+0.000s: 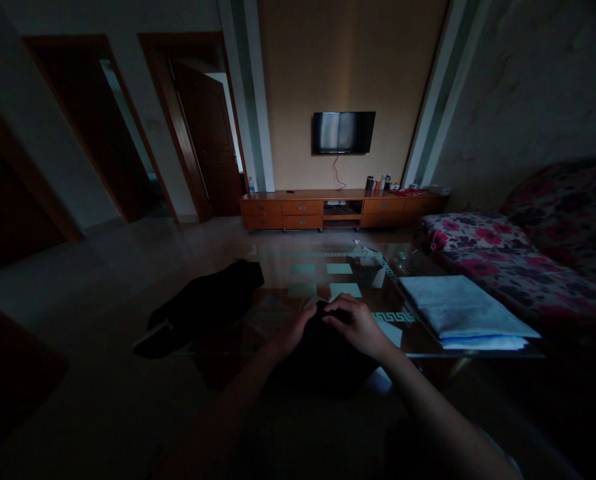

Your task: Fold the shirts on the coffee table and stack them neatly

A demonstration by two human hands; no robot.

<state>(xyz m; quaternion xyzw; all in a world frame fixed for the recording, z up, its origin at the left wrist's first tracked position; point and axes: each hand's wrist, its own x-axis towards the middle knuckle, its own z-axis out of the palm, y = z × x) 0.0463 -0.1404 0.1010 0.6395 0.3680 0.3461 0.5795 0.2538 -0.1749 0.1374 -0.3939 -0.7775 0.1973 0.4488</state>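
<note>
Your forearms lead to both hands, left hand (293,330) and right hand (361,323), palms down, fingers curled, pressing dark cloth (323,357) flat at worktop (328,257) near edge. Grip unclear in dimness. Second dark garment (203,303) at 10 o'clock, folded pale towels (461,310) at 3 o'clock, out of your way.

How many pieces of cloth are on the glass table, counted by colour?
Black garments: 2, one under both hands, one spread at the table's left edge.
Light folded cloths: 2, a grey one stacked on a white one.
Total: 4
</note>
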